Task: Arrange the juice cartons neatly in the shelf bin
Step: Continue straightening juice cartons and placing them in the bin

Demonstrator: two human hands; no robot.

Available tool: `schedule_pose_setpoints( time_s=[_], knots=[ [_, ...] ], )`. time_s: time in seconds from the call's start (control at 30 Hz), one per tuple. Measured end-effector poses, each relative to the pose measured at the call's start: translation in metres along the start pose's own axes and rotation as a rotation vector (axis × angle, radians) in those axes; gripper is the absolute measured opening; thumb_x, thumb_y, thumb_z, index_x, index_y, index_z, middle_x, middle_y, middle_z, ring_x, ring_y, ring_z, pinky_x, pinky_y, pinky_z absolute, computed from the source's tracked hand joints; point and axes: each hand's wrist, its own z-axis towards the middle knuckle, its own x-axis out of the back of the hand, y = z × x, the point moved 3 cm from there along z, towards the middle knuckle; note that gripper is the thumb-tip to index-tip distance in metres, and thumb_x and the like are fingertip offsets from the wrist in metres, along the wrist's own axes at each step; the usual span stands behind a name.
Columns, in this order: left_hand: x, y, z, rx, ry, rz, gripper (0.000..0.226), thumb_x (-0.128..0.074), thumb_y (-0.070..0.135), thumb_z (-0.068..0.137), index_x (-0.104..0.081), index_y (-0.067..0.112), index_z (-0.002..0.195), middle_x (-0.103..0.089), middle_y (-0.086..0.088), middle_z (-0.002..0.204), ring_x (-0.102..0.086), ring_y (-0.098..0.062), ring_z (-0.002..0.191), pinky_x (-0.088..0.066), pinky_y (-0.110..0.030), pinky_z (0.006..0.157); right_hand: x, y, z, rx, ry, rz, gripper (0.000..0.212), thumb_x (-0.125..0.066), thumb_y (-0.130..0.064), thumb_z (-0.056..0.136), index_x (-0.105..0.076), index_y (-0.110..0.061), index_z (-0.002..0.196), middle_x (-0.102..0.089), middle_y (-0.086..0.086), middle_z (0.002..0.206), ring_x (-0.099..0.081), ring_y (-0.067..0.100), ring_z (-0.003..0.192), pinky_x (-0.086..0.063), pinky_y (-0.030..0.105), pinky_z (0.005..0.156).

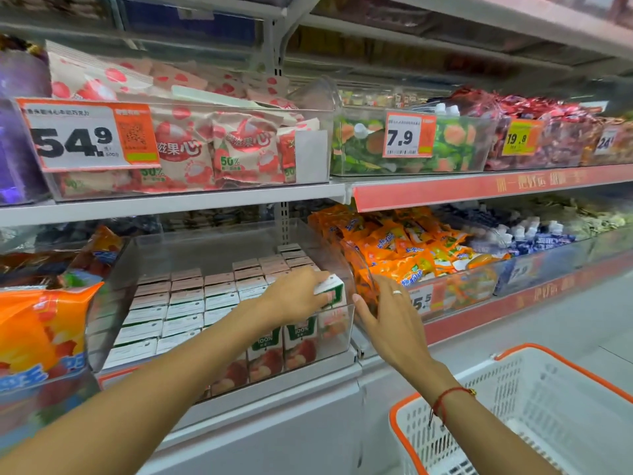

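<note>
A clear plastic shelf bin (346, 332) on the lower shelf holds several rows of small white juice cartons (186, 305) with green and red fruit print, standing upright. My left hand (294, 294) grips one juice carton (332, 289), tilted, over the bin's front right corner. My right hand (387, 311) hovers just right of the bin's right wall, fingers straight, a ring on one finger, holding nothing.
An orange-rimmed white shopping basket (513, 406) sits at lower right. A bin of orange snack packs (404, 255) stands right of the carton bin. Orange bags (37, 323) lie left. The upper shelf carries bins of candy with price tags (87, 135).
</note>
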Motion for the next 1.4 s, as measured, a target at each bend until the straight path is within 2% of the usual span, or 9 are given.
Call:
schedule_pose_setpoints(
  time_s=[0.13, 0.4, 0.57, 0.7, 0.87, 0.93, 1.07, 1.23, 1.4],
  knots=[
    [-0.007, -0.005, 0.005, 0.035, 0.006, -0.007, 0.032, -0.047, 0.032, 0.101, -0.059, 0.018, 0.128, -0.064, -0.009, 0.120, -0.059, -0.030, 0.107, -0.049, -0.042, 0.085, 0.000, 0.001, 0.000, 0.006, 0.005, -0.001, 0.046, -0.045, -0.042, 0.099, -0.045, -0.014, 0.136, -0.051, 0.002, 0.133, -0.041, 0.019, 0.126, -0.043, 0.035, 0.094],
    [-0.005, -0.005, 0.000, 0.061, 0.257, 0.080, 0.036, -0.056, 0.045, 0.095, -0.059, 0.037, 0.130, -0.069, 0.001, 0.121, -0.063, -0.022, 0.108, -0.052, -0.035, 0.073, -0.001, 0.000, 0.000, 0.003, 0.033, 0.021, 0.044, -0.047, -0.040, 0.099, -0.045, -0.014, 0.135, -0.051, 0.002, 0.132, -0.042, 0.019, 0.123, -0.044, 0.035, 0.091],
    [0.010, -0.009, 0.001, 0.019, 0.161, 0.064, 0.038, -0.063, 0.045, 0.090, -0.064, 0.033, 0.126, -0.068, 0.002, 0.123, -0.065, -0.021, 0.107, -0.051, -0.035, 0.076, -0.003, 0.000, 0.001, 0.007, 0.034, 0.021, 0.044, -0.046, -0.040, 0.099, -0.045, -0.013, 0.134, -0.052, 0.002, 0.131, -0.042, 0.019, 0.122, -0.044, 0.034, 0.091],
    [0.006, 0.006, 0.004, -0.043, 0.202, 0.186, 0.035, -0.066, 0.044, 0.089, -0.065, 0.036, 0.123, -0.067, 0.002, 0.123, -0.065, -0.023, 0.104, -0.051, -0.035, 0.074, -0.003, 0.000, 0.000, 0.007, 0.041, 0.031, 0.044, -0.046, -0.040, 0.099, -0.044, -0.015, 0.136, -0.051, 0.001, 0.134, -0.040, 0.018, 0.126, -0.043, 0.034, 0.092],
    [-0.009, 0.002, 0.008, 0.010, 0.109, 0.199, 0.032, -0.055, 0.049, 0.094, -0.068, 0.035, 0.120, -0.072, -0.001, 0.106, -0.065, -0.024, 0.089, -0.046, -0.033, 0.064, -0.003, 0.002, 0.000, 0.018, 0.028, 0.031, 0.045, -0.045, -0.040, 0.100, -0.042, -0.014, 0.137, -0.050, 0.001, 0.134, -0.040, 0.018, 0.125, -0.043, 0.034, 0.089],
    [-0.011, -0.004, 0.006, -0.004, 0.063, 0.176, 0.030, -0.049, 0.046, 0.098, -0.071, 0.032, 0.114, -0.074, -0.001, 0.102, -0.065, -0.024, 0.086, -0.051, -0.036, 0.066, -0.003, 0.003, 0.000, 0.028, 0.032, 0.029, 0.044, -0.046, -0.040, 0.100, -0.044, -0.015, 0.136, -0.051, 0.001, 0.132, -0.040, 0.017, 0.123, -0.042, 0.032, 0.088],
    [-0.017, -0.015, -0.002, -0.041, 0.012, 0.084, 0.031, -0.042, 0.039, 0.103, -0.066, 0.031, 0.120, -0.068, 0.003, 0.117, -0.061, -0.023, 0.106, -0.052, -0.043, 0.083, -0.001, 0.002, 0.000, 0.042, 0.025, 0.036, 0.044, -0.047, -0.038, 0.100, -0.043, -0.014, 0.137, -0.050, 0.002, 0.134, -0.039, 0.019, 0.125, -0.040, 0.032, 0.089],
    [-0.027, -0.023, -0.017, -0.103, 0.034, 0.005, 0.038, -0.030, 0.035, 0.106, -0.056, 0.030, 0.133, -0.058, 0.008, 0.134, -0.048, -0.013, 0.123, -0.042, -0.036, 0.099, 0.006, -0.003, -0.003, 0.068, 0.054, 0.031, 0.041, -0.051, -0.032, 0.098, -0.045, -0.015, 0.134, -0.050, 0.002, 0.131, -0.044, 0.021, 0.122, -0.039, 0.030, 0.089],
    [-0.025, -0.024, -0.026, -0.105, -0.004, -0.004, 0.038, -0.030, 0.042, 0.104, -0.050, 0.035, 0.135, -0.049, 0.011, 0.143, -0.042, -0.011, 0.131, -0.039, -0.038, 0.103, 0.023, -0.026, 0.006, 0.239, 0.162, 0.033, 0.035, -0.055, -0.020, 0.096, -0.052, -0.016, 0.131, -0.056, 0.001, 0.126, -0.041, 0.013, 0.118, -0.033, 0.021, 0.088]
  ],
)
